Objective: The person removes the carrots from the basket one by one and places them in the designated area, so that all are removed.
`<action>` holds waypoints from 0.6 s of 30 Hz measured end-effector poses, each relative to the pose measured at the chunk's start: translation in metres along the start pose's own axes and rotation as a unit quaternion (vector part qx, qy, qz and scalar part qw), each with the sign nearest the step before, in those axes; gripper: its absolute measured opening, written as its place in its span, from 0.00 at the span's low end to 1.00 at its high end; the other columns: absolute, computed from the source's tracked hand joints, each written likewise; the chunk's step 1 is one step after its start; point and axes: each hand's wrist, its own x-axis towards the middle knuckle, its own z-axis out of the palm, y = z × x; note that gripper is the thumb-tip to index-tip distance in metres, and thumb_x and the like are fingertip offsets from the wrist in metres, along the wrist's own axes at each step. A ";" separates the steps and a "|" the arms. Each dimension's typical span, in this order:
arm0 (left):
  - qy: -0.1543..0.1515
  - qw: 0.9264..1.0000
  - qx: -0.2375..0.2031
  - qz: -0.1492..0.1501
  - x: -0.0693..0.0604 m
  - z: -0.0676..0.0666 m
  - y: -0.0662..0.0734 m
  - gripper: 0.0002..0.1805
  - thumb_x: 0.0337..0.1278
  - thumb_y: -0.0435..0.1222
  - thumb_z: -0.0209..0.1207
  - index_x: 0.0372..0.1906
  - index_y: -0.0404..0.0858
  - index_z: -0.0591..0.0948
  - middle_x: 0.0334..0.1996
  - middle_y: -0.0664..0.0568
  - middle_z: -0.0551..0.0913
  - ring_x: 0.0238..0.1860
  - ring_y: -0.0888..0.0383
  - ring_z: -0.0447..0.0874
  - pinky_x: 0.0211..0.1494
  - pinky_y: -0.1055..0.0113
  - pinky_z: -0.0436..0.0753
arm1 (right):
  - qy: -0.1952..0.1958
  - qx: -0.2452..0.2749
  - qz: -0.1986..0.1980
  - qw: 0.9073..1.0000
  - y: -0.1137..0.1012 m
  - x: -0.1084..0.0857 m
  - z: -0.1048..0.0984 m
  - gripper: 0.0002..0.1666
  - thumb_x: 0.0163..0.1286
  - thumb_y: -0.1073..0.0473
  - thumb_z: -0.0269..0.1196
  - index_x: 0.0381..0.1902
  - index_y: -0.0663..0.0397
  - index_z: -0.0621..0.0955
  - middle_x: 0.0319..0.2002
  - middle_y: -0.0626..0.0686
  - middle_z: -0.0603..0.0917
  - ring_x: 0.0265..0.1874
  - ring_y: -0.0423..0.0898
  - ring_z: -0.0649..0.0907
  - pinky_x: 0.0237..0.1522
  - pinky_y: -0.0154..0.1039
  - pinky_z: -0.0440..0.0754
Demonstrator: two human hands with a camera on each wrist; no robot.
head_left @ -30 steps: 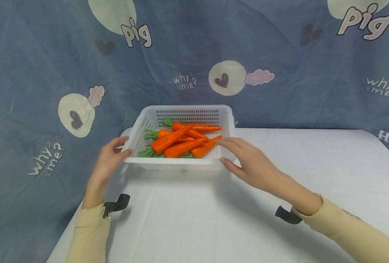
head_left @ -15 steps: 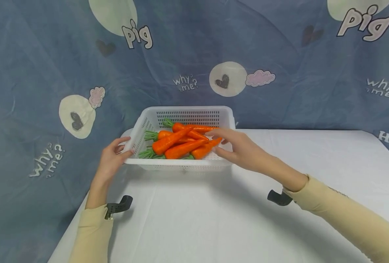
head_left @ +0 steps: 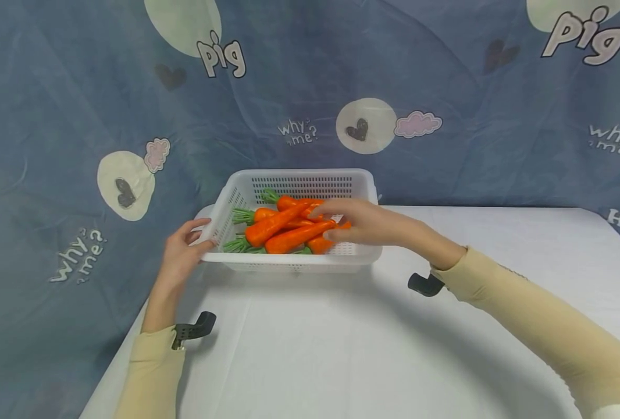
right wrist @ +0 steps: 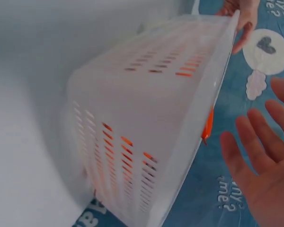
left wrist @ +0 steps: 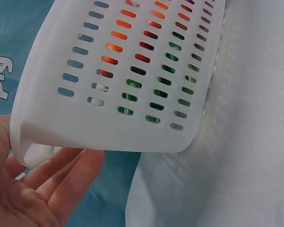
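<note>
A white perforated basket (head_left: pixel 289 259) holds several orange carrots (head_left: pixel 291 238) with green tops at their left ends. My left hand (head_left: pixel 179 255) grips the basket's left end; in the left wrist view its fingers (left wrist: pixel 80 177) lie by the basket's rim (left wrist: pixel 99 135). Over the right part of the carrots hovers my right hand (head_left: pixel 364 224), fingers slightly bent and apart, partly covering the carrot tips. The right wrist view has this hand (right wrist: pixel 267 165) with spread fingers beside the basket (right wrist: pixel 132 101), nothing held, and one carrot tip (right wrist: pixel 208 126) showing past the rim.
The basket stands on a white-covered table (head_left: pixel 299 349), close to its back edge. Behind and to the left hangs a blue printed cloth (head_left: pixel 289 75). A dark strap mount (head_left: pixel 195 329) sits on the left wrist and another (head_left: pixel 426 284) on the right.
My right hand has moved left and inward, from the basket's right rim to above the carrots. My left hand keeps its hold, and the carrots look unmoved.
</note>
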 end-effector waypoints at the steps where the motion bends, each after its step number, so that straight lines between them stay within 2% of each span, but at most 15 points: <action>1: 0.001 1.000 0.000 0.001 0.000 0.000 0.000 0.31 0.62 0.30 0.58 0.71 0.38 0.68 0.63 0.36 0.74 0.53 0.46 0.75 0.35 0.71 0.78 | -0.008 -0.001 -0.003 1.000 0.000 0.003 -0.001 0.24 0.69 0.60 0.63 0.62 0.54 0.77 0.59 0.50 0.78 0.57 0.46 0.77 0.55 0.47 0.78; 8: 0.008 1.000 0.013 0.006 0.000 0.001 0.000 0.30 0.61 0.29 0.58 0.70 0.38 0.69 0.60 0.37 0.76 0.47 0.50 0.77 0.33 0.67 0.78 | -0.036 -0.001 -0.035 0.999 0.001 0.024 -0.009 0.22 0.71 0.62 0.60 0.62 0.54 0.77 0.59 0.50 0.79 0.58 0.51 0.76 0.58 0.50 0.75; 16: 0.003 1.000 0.010 0.004 -0.001 0.000 0.000 0.31 0.62 0.30 0.58 0.71 0.40 0.68 0.61 0.37 0.76 0.48 0.49 0.77 0.32 0.69 0.78 | -0.049 -0.021 -0.027 0.998 -0.002 0.049 -0.015 0.23 0.69 0.62 0.62 0.62 0.55 0.77 0.59 0.54 0.79 0.57 0.52 0.77 0.57 0.46 0.76; 18: 0.003 1.000 0.010 0.005 -0.001 0.000 0.000 0.31 0.62 0.31 0.58 0.71 0.40 0.68 0.61 0.37 0.75 0.49 0.48 0.77 0.32 0.69 0.78 | -0.055 -0.023 -0.033 0.998 -0.003 0.056 -0.015 0.23 0.70 0.63 0.61 0.62 0.54 0.78 0.59 0.52 0.80 0.56 0.52 0.78 0.58 0.46 0.76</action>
